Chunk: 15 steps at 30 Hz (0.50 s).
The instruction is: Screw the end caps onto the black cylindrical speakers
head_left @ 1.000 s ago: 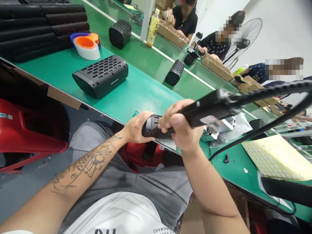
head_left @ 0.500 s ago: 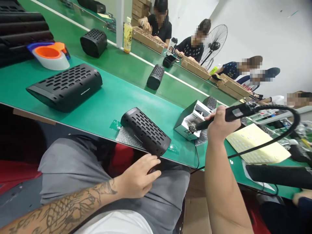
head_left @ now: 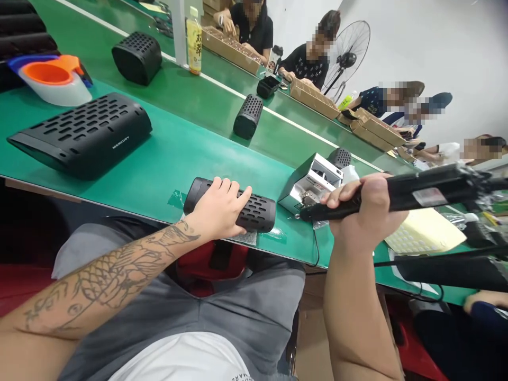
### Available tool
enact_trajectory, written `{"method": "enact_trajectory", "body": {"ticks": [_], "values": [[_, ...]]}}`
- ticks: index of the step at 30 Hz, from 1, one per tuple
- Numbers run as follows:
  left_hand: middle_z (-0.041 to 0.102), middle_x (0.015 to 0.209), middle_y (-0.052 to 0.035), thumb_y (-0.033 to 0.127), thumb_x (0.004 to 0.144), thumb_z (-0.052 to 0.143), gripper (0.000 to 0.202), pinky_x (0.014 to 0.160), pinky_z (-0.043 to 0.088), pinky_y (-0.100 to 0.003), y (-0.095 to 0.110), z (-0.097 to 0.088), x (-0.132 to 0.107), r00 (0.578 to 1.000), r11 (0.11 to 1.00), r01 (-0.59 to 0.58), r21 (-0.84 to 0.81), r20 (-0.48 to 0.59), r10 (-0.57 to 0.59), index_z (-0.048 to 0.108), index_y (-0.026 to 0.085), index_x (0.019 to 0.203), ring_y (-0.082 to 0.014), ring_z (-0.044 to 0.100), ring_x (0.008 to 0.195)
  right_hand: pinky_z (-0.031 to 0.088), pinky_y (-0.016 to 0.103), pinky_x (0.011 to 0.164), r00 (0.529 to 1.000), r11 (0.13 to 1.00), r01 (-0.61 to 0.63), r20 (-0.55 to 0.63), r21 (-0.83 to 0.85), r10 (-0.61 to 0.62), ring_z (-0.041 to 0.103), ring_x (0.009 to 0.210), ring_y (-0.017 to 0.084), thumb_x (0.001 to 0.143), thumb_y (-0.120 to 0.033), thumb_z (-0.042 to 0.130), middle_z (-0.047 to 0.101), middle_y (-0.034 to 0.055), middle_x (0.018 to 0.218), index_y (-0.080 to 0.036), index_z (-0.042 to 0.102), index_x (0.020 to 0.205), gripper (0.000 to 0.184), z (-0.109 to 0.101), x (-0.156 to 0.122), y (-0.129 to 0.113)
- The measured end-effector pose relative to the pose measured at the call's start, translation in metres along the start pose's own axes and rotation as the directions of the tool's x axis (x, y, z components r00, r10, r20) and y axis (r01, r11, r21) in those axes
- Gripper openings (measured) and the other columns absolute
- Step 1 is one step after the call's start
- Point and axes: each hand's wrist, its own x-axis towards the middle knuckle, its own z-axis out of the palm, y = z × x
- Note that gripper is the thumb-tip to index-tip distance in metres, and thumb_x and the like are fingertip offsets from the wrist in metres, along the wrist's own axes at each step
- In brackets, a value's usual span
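Note:
My left hand (head_left: 216, 211) lies over a black perforated speaker housing (head_left: 261, 211), fingers on its top and thumb towards its near side. The housing rests on a bubble-wrap pad (head_left: 246, 238) at the front edge of the green bench. In my right hand (head_left: 363, 211) is a black electric screwdriver (head_left: 420, 191), gripped round its body with the tip pointing left. That tip is close to the front of a metal screw feeder box (head_left: 304, 182); whether a screw sits on it I cannot make out.
A larger speaker housing (head_left: 89, 132) sits to the left, near an orange-and-white tape dispenser (head_left: 55, 84). Smaller housings (head_left: 248, 116) stand on the green conveyor (head_left: 190, 100). At the right lies a yellow tray (head_left: 428, 233). Co-workers (head_left: 307, 63) sit across the line.
My left hand has moved up from below the bench edge onto the housing, which now lies more level. The screwdriver tip has drawn back left and down from the feeder's front.

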Motion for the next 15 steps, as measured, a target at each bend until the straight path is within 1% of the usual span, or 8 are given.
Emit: {"method": "enact_trajectory", "body": {"ticks": [3, 5, 7, 10, 12, 15], "values": [[0.076, 0.15, -0.0346, 0.066, 0.098, 0.094, 0.114, 0.123, 0.043, -0.065, 0.006, 0.002, -0.003, 0.999, 0.999, 0.032, -0.003, 0.007, -0.032, 0.056, 0.005, 0.186, -0.0555, 0.068, 0.138, 0.061, 0.03, 0.046, 0.983, 0.99, -0.072, 0.176, 0.121, 0.05, 0.062, 0.042, 0.014, 0.098, -0.051, 0.098, 0.065, -0.0094, 0.061, -0.026, 0.076, 0.092, 0.034, 0.016, -0.018, -0.018], [0.075, 0.153, -0.0344, 0.067, 0.098, 0.094, 0.114, 0.126, 0.042, -0.065, 0.005, 0.001, -0.003, 0.999, 0.999, 0.044, -0.018, 0.019, -0.044, 0.056, 0.006, 0.187, -0.0553, 0.067, 0.141, 0.061, 0.03, 0.046, 0.969, 0.984, -0.095, 0.239, 0.148, 0.057, 0.062, 0.042, 0.015, 0.098, -0.049, 0.1, 0.066, -0.0088, 0.062, -0.028, 0.079, 0.095, 0.03, 0.023, -0.028, -0.019], [0.074, 0.155, -0.0341, 0.068, 0.098, 0.094, 0.114, 0.128, 0.04, -0.065, 0.004, 0.0, -0.001, 0.999, 0.998, 0.049, -0.043, 0.019, -0.048, 0.058, 0.006, 0.186, -0.055, 0.067, 0.142, 0.061, 0.031, 0.046, 0.966, 0.985, -0.093, 0.253, 0.146, 0.054, 0.062, 0.042, 0.015, 0.099, -0.047, 0.1, 0.066, -0.008, 0.062, -0.028, 0.079, 0.094, 0.029, 0.029, -0.034, -0.014], [0.074, 0.156, -0.0328, 0.068, 0.097, 0.095, 0.114, 0.129, 0.039, -0.065, 0.004, -0.001, -0.001, 0.999, 0.997, 0.051, -0.062, 0.017, -0.05, 0.057, 0.008, 0.186, -0.0544, 0.066, 0.142, 0.059, 0.033, 0.045, 0.97, 0.988, -0.102, 0.232, 0.116, 0.073, 0.062, 0.042, 0.017, 0.097, -0.049, 0.101, 0.067, -0.0072, 0.061, -0.03, 0.078, 0.091, 0.031, 0.034, -0.037, -0.005], [0.074, 0.156, -0.0326, 0.067, 0.097, 0.095, 0.114, 0.13, 0.039, -0.065, 0.005, -0.001, -0.001, 0.998, 0.997, 0.054, -0.063, 0.019, -0.053, 0.056, 0.008, 0.187, -0.0544, 0.066, 0.143, 0.057, 0.032, 0.043, 0.972, 0.988, -0.115, 0.217, 0.099, 0.091, 0.06, 0.041, 0.017, 0.095, -0.051, 0.102, 0.066, -0.0074, 0.06, -0.03, 0.076, 0.09, 0.034, 0.036, -0.038, 0.0], [0.074, 0.157, -0.0331, 0.064, 0.098, 0.095, 0.112, 0.131, 0.037, -0.065, 0.006, -0.001, -0.003, 0.998, 0.996, 0.056, -0.074, 0.021, -0.055, 0.056, 0.007, 0.187, -0.0547, 0.065, 0.145, 0.057, 0.031, 0.043, 0.964, 0.986, -0.14, 0.24, 0.095, 0.114, 0.058, 0.04, 0.016, 0.095, -0.051, 0.101, 0.065, -0.0081, 0.058, -0.029, 0.072, 0.087, 0.037, 0.037, -0.039, 0.004]]}}
